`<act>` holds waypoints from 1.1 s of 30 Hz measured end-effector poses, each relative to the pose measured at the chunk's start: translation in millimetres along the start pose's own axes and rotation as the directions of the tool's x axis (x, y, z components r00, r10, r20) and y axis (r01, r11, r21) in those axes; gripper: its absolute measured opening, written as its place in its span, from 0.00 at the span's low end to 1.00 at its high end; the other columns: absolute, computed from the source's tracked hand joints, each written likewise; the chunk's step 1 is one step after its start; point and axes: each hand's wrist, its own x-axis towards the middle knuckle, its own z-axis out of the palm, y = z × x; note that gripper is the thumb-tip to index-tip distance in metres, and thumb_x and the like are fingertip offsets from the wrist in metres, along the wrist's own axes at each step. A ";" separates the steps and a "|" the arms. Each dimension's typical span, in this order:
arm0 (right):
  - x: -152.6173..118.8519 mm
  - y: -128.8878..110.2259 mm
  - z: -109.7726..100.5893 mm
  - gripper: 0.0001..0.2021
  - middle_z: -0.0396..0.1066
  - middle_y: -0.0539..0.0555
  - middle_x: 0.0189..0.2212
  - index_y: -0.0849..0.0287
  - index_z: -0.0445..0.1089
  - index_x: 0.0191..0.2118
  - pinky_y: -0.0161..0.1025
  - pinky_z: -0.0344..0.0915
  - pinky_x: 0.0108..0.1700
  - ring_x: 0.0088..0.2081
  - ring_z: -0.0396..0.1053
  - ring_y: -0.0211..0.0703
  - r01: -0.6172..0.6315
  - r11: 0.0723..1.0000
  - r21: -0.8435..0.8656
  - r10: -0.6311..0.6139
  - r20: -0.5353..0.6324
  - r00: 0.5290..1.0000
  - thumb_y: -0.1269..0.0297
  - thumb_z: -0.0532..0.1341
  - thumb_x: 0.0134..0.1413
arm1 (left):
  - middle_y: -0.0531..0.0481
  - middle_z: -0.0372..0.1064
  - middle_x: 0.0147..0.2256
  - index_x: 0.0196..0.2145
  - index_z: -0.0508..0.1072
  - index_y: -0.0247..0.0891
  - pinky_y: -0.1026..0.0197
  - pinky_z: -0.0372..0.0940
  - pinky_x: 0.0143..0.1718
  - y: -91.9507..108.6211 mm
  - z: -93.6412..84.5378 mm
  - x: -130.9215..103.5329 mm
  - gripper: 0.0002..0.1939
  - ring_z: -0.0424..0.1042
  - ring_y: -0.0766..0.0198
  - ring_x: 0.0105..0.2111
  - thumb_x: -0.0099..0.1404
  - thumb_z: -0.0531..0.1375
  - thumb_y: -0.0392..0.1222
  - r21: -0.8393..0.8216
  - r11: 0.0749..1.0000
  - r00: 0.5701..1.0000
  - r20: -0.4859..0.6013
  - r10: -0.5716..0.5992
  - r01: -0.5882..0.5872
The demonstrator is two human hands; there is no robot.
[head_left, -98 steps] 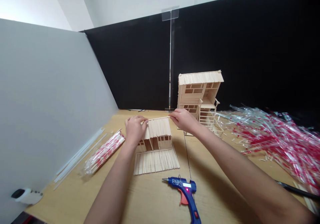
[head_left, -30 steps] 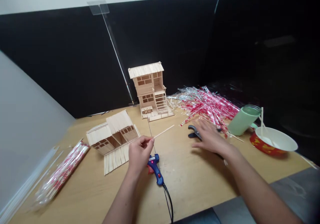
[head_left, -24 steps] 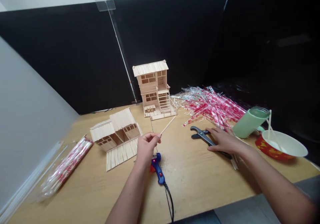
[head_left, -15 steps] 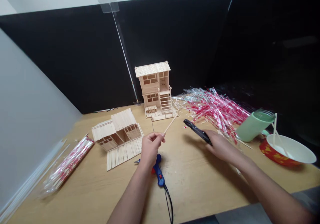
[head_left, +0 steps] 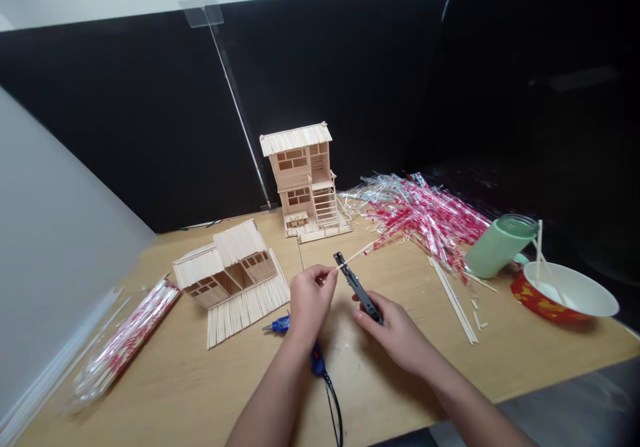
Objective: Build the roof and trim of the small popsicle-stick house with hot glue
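The pliers (head_left: 361, 294) have just come across to the stick (head_left: 357, 256): a moment ago they were raised over the bench (head_left: 200, 384), well apart from it, and now their head meets it near the left hand (head_left: 310, 300). With that, holding hand and tool work at one spot, and the stick seems placed for a cut. Whether the blades already bite is too small to tell.

The left thumb and fingertips are pinched together on the near end of the stick, which slants up and away toward the pile of wrappers (head_left: 425, 214). The right hand (head_left: 395, 334) has its fingers wrapped around the pliers' handles, with the thumb along the near side; how wide the handles stand does not show.

Below the left hand lies the glue gun (head_left: 281, 324), partly hidden by the forearm. The low house (head_left: 235, 270) stands to its left, touched by neither hand.
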 end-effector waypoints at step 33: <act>16.2 27.0 3.3 0.20 0.62 0.47 0.16 0.57 0.61 0.26 0.36 0.56 0.26 0.20 0.61 0.39 -0.007 1.000 -0.023 0.006 -0.016 1.000 0.47 0.54 0.61 | 0.43 0.79 0.33 0.35 0.80 0.40 0.60 0.63 0.34 27.4 -1.6 4.4 0.12 0.77 0.55 0.34 0.68 0.56 0.41 0.597 0.799 0.983 0.181 -0.042 -0.075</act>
